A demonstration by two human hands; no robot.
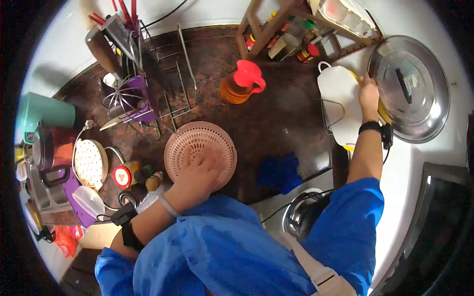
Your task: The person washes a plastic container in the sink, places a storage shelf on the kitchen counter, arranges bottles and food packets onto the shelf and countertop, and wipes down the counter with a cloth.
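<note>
My left hand (200, 170) is over a round pink plastic colander (197, 132) at the counter's front edge. Its fingers look spread and slightly blurred, with nothing visible in them. Off to the right, my right hand (368, 101) is closed on the right edge of a white cutting board (340, 101), which stands in a wire rack; part of the grip is hidden. Yellow shows along the board's edges. Beside that hand, a large steel pot lid (395, 121) with a black handle leans against the wall.
An orange jug with a red lid (238, 89) stands mid-counter. A blue cloth (284, 172) lies near the front edge. Knives and a whisk (123, 96) fill a holder at left, near a wire rack (178, 96). Jars (308, 53) sit under a wooden shelf (249, 24).
</note>
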